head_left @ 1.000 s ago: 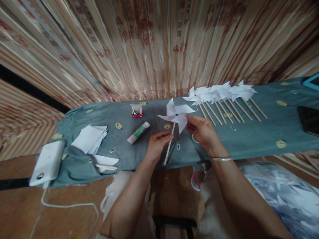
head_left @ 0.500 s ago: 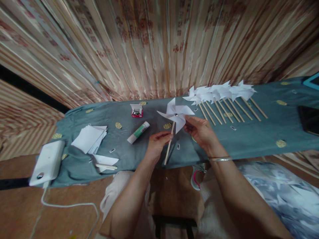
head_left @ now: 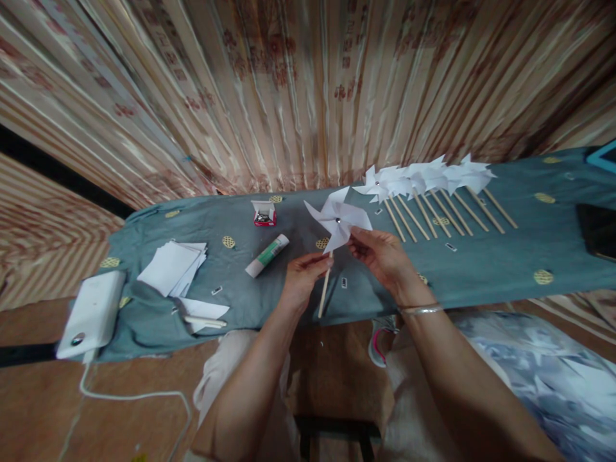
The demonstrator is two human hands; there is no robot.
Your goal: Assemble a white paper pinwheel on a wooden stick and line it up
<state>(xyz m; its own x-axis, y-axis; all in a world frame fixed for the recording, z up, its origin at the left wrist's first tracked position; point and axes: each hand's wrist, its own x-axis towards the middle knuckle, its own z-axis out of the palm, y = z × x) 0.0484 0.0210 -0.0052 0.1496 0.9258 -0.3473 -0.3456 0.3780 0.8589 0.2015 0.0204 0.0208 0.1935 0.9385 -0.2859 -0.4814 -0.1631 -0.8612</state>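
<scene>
A white paper pinwheel with a silver pin at its centre is held above the front part of the cloth-covered table. My left hand pinches its wooden stick just below the blades. At the right edge of the blades is my right hand, its thumb and fingers closed on one paper blade. To the left lies a glue stick with a green label. Behind that stands a small open red-and-white box with shiny metal pins inside.
Several finished pinwheels lie in a row at the back right, sticks toward me. White paper squares and a folded sheet with sticks are at left. A white power bank with a cable sits at the table's left end.
The pinwheel's blades have turned about the pin, and my right hand has moved slightly left and down with a blade. My left hand keeps its hold on the stick.
</scene>
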